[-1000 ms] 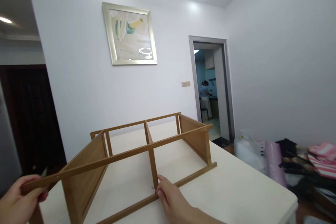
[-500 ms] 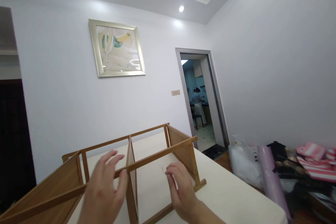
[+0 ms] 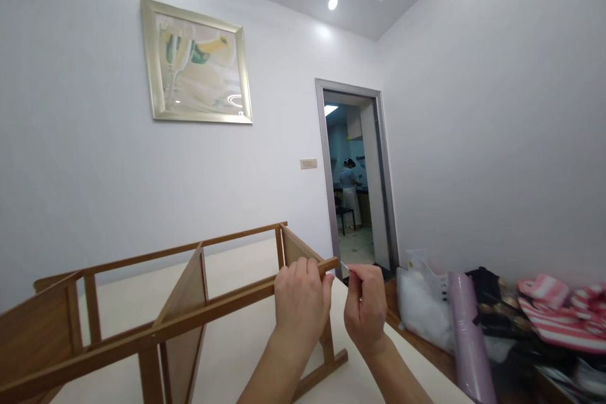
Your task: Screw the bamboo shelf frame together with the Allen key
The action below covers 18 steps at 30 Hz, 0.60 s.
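The wooden frame (image 3: pixel 42 312) rests on the white table (image 3: pixel 246 341), near and left to centre; the left hand (image 3: pixel 303 297) has fingers clamped over its near upper rail (image 3: pixel 218 310), towards the right end; just right, the right hand (image 3: pixel 367 304) pinches a thin pale tool (image 3: pixel 345 266).

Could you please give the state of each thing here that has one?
Wooden rack, lying on its side on the table.
Left hand, closed over the rack's near upper rail.
Right hand, pinching a thin piece.
Ceiling light, lit.
Doorway, open.
Framed picture, hung on the wall.
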Motion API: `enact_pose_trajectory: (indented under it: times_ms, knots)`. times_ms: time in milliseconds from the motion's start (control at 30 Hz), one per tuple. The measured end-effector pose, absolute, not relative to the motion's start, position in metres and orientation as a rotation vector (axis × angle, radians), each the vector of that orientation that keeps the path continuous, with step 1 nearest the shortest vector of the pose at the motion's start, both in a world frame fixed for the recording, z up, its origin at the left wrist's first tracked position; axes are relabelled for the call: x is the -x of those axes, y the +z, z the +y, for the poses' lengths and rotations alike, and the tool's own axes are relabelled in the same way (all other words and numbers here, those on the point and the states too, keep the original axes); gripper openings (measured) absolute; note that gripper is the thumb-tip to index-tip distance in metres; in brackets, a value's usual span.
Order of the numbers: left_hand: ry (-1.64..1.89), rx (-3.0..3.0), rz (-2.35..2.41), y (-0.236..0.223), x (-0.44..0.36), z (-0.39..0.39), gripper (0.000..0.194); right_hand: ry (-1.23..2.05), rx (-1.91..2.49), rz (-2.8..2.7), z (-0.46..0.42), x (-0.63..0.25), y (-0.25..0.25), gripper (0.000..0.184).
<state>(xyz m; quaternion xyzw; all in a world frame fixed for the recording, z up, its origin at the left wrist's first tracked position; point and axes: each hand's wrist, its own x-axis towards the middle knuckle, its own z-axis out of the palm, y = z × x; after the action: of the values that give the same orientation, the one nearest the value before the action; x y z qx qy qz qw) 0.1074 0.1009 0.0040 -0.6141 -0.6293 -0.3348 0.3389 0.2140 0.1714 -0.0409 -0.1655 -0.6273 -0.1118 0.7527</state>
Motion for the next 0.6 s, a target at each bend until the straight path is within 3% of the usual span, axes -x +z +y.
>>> enact_pose_trajectory:
  times_ms: [600]
  knots:
    - [-0.704, 1.47, -1.465, -0.001, -0.096, 0.09, 0.027, -0.234, 0.417, -1.487, 0.164, -0.209, -0.048, 0.019]
